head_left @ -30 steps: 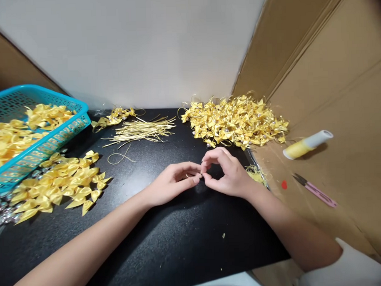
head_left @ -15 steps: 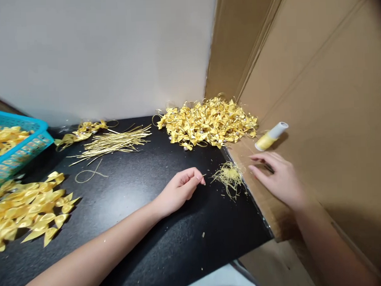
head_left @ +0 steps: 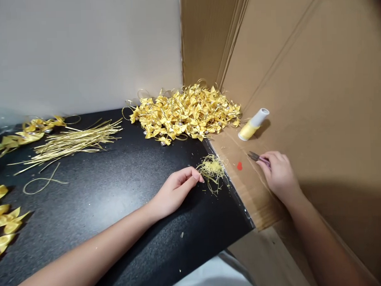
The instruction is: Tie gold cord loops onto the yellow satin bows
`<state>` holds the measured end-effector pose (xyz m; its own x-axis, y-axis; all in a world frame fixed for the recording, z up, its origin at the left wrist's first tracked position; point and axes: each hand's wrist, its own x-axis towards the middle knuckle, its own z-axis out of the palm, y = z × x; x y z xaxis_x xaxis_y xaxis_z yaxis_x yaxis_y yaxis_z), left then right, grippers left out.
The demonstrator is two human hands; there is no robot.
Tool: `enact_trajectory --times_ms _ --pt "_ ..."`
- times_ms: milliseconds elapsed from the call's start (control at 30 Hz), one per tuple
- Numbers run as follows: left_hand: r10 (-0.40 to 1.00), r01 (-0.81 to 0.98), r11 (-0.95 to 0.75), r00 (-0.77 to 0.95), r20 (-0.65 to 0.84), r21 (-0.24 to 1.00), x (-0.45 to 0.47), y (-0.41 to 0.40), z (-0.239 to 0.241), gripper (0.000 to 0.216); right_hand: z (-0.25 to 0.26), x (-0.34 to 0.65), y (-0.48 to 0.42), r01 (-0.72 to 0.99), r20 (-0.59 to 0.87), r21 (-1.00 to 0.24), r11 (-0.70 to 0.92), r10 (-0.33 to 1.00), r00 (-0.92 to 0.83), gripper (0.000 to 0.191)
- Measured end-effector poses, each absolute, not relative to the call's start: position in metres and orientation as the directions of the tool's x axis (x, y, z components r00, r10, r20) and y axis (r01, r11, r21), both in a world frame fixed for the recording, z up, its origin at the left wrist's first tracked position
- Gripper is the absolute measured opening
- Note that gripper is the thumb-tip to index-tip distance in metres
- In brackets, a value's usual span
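Observation:
My right hand (head_left: 279, 173) is closed around a pair of small thread snips (head_left: 255, 156), whose dark blades point left over the cardboard. Its fingers cover most of the purple handle. My left hand (head_left: 182, 186) is held in a pinch over the black table, at the left edge of a tangle of yellow thread scraps (head_left: 211, 167). What sits between thumb and finger is too small to make out. Beyond both hands lies a large heap of yellow ribbon bows (head_left: 189, 111) with small silvery beads and gold cord loops.
Gold cord lengths (head_left: 74, 140) lie at the left, near a loose looped cord (head_left: 43, 181) and more bows (head_left: 5, 222). A yellow thread spool (head_left: 252, 125) stands tilted on the cardboard (head_left: 258, 199), near a red spot (head_left: 239, 166). Cardboard walls (head_left: 326, 92) rise on the right.
My right hand has taken hold of the snips, which now show in its fingers. The view has turned right, and the blue basket is out of sight. My left hand is closer to the scraps.

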<state>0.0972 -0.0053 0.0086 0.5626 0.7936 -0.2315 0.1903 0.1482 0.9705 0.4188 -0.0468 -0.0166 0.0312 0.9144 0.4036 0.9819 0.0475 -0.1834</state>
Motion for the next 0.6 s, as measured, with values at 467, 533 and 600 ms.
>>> enact_trajectory --times_ms 467,533,600 --pt "0.824 0.2 0.066 0.542 -0.167 0.978 0.104 -0.007 0.015 0.028 0.025 0.294 -0.07 0.601 -0.05 -0.799 0.003 0.996 -0.072 0.028" --pt "0.817 0.175 0.065 0.556 -0.154 0.982 0.104 -0.007 0.014 0.027 0.024 0.287 -0.069 0.586 -0.068 -0.81 0.013 0.991 -0.116 0.025" --pt "0.807 0.156 0.066 0.572 -0.145 0.986 0.104 -0.007 0.013 0.026 0.022 0.284 -0.067 0.572 -0.077 -0.82 0.01 0.989 -0.128 0.023"
